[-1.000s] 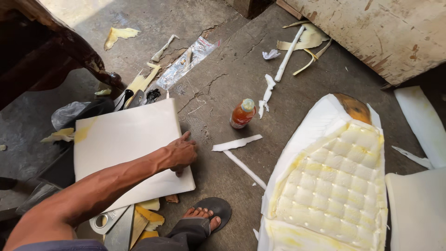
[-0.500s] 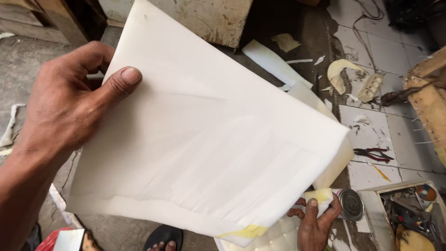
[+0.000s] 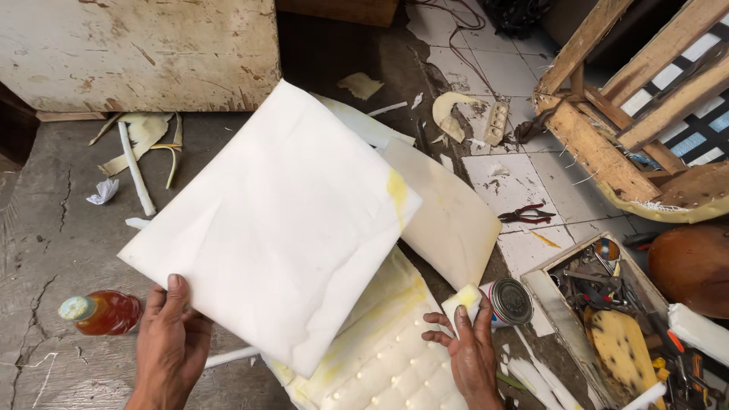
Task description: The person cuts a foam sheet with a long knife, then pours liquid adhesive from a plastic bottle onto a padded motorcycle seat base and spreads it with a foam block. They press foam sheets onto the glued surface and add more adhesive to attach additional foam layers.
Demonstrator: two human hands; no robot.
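My left hand grips the white foam sheet by its near edge, its corner pointing away toward the worn board, while my right hand pinches a small foam scrap over the tufted cushion beside a tin can.

Left hand gripping, thumb up; right hand fingers spread
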